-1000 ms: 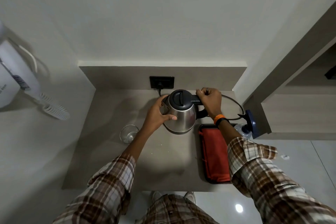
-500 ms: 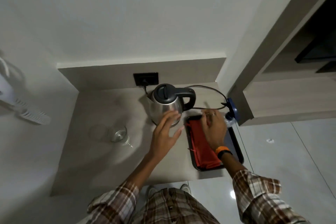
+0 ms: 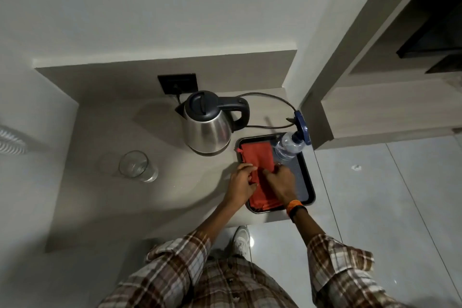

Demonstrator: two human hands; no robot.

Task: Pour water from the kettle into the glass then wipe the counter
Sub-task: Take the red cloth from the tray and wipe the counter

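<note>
A steel kettle (image 3: 208, 127) with a black lid and handle stands upright on the grey counter (image 3: 105, 202), near the back. A clear glass (image 3: 136, 165) stands on the counter to the left. A folded red cloth (image 3: 257, 155) lies in a black tray (image 3: 307, 177) at the counter's right end. My left hand (image 3: 240, 182) pinches the cloth's left edge. My right hand (image 3: 282, 181) grips the cloth from the right, fingers closed on its folds.
A plastic water bottle (image 3: 288, 147) with a blue cap lies in the tray's far right corner. The kettle's cord (image 3: 270, 96) loops to a black wall socket (image 3: 178, 83). A wall and wooden cabinet (image 3: 375, 107) stand right of the counter.
Both hands let go of the kettle, which now stands alone, and moved down to the tray. They have closed on the red cloth.
</note>
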